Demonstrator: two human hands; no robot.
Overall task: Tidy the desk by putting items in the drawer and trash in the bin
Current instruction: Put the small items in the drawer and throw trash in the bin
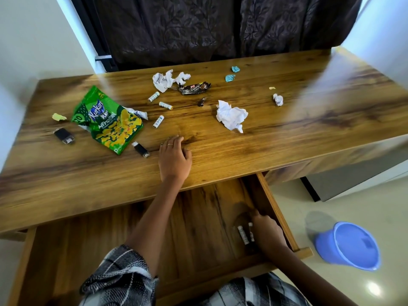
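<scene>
Wooden desk (287, 138), strewn with small things; wooden drawer (154, 239) pulled open beneath its front edge. Right hand (268, 233) low in the drawer's right end, beside two white batteries (242, 235) on the drawer floor; touching them or just apart, cannot tell, and fingers too shadowed to read as released or grasping. Left hand (174, 156) flat on the desktop near the front edge, fingers extended and relaxed, holding nothing, just right of a black USB stick (140, 149). Three more batteries (158, 121) farther back toward the middle, well apart from the hand. Probably dense for their size, rigid, smooth and round, so likely to roll if nudged; best pinched across the barrel from above, thumb against forefinger. USB stick and black card reader (64, 135) at the left: light, stiff, flat, easy to lift by the long edges. Green snack bag (110, 122), crumpled paper (231, 117) and brown wrapper (194, 87): nearly weightless, soft, crushable anywhere, the foil likely slick and springy, so better scrunched in the whole fist. Blue bin (351, 246) on the floor to the right, tilted, mouth toward the camera, well apart from the desk.
</scene>
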